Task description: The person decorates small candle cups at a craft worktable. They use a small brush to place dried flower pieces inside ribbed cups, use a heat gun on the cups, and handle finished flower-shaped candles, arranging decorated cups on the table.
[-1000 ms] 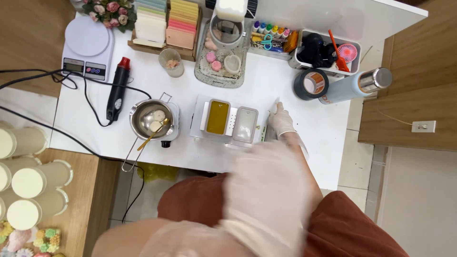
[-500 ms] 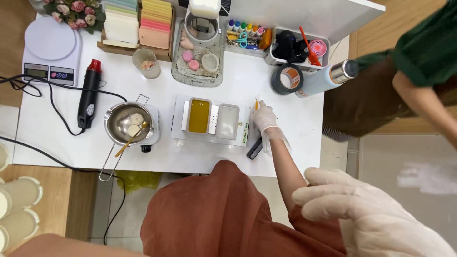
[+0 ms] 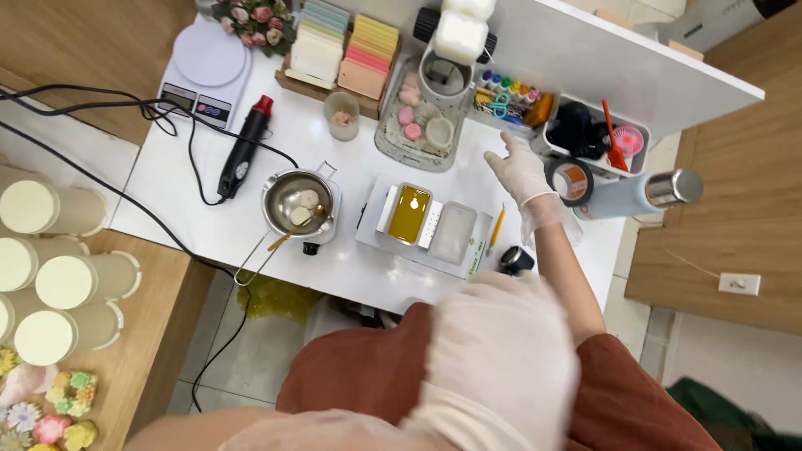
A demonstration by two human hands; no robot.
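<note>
Right hand (image 3: 522, 171) has left the pencil (image 3: 496, 227) and now reaches, fingers spread and empty, toward the tape roll (image 3: 571, 181). Left hand (image 3: 501, 351) hangs blurred up close; can't tell its grip. Sleeve could clip the full yellow mould (image 3: 409, 214) on the table (image 3: 334, 250) and spill it.

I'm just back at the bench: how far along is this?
Done: the amber cavity of the mould holds liquid; the second cavity looks pale. In hand: nothing; the right hand reaches open near the tape roll, the left hand is blurred. Left: lumps sit in the pot.
</note>
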